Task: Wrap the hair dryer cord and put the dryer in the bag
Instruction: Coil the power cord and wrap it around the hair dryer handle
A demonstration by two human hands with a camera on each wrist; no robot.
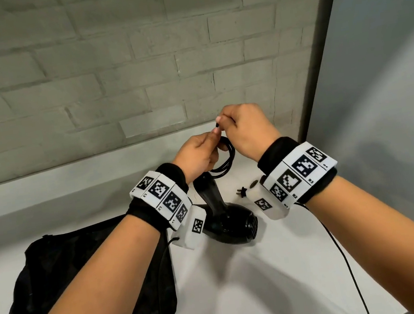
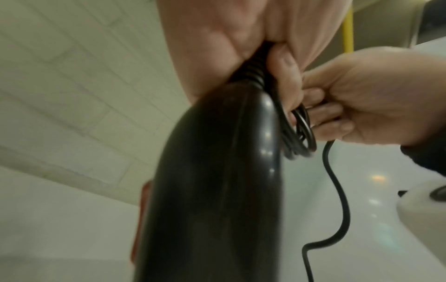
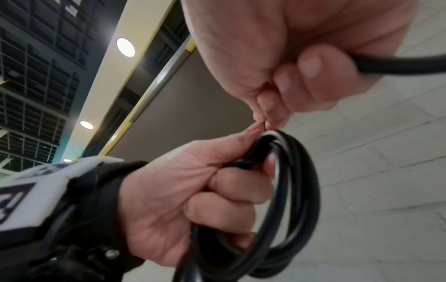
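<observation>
A black hair dryer (image 1: 227, 221) lies on the white table (image 1: 271, 268), its handle (image 2: 217, 190) pointing up toward my hands. My left hand (image 1: 207, 151) grips a coil of black cord (image 1: 224, 161) just above the handle end; the coil (image 3: 292, 200) hangs from its curled fingers. My right hand (image 1: 225, 124) pinches a strand of the cord (image 3: 398, 65) right above the coil. A loose length of cord (image 2: 337, 190) trails down to the table. The plug (image 1: 242, 192) lies right of the handle. The black bag (image 1: 84, 277) lies flat at the left.
A grey brick wall (image 1: 108, 77) rises behind the table, and a smooth grey panel (image 1: 393, 102) closes the right side. Thin black cables (image 1: 345, 257) hang from my wrist units across the table. A raised ledge (image 1: 44, 192) runs along the back.
</observation>
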